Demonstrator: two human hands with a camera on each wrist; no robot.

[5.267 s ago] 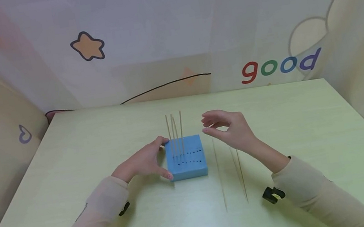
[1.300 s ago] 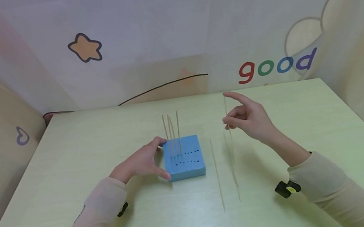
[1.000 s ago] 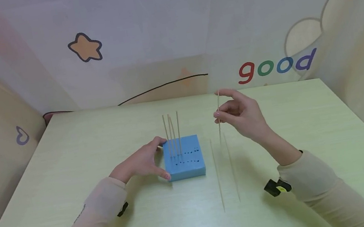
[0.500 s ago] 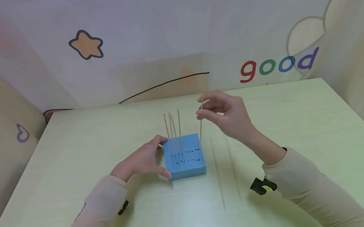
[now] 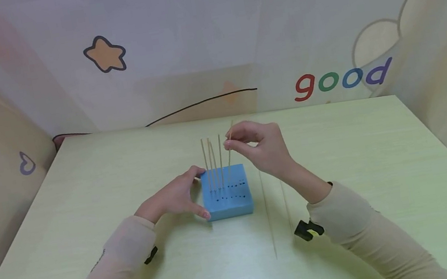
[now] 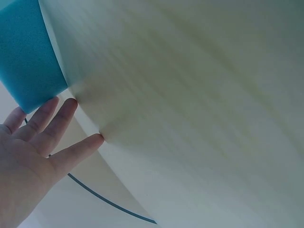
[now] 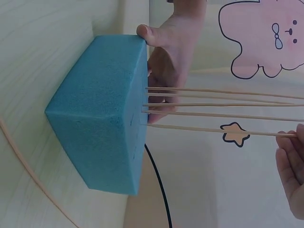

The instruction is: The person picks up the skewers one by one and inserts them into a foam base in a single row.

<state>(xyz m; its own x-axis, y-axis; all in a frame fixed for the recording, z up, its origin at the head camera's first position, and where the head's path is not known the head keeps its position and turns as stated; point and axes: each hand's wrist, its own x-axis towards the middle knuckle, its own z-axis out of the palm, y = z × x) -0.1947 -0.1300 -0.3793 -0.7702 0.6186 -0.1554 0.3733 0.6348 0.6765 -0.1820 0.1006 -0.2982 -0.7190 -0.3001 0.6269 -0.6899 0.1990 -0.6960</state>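
My left hand [image 5: 175, 196] grips the blue block [image 5: 231, 210] on the surface [image 5: 210, 278]; my right hand [image 5: 262, 147] pinches a leaning stick [image 5: 229, 157] against its top, seemingly inserting it; straightening, then gentle pressing, likely comes next

The head camera looked forward and down from farthest back, the blue block [image 5: 228, 193] mid-frame. The left wrist's close view cropped it at upper left; the right wrist's, near and turned sideways, shared block and star [image 5: 105, 54] with the head's.
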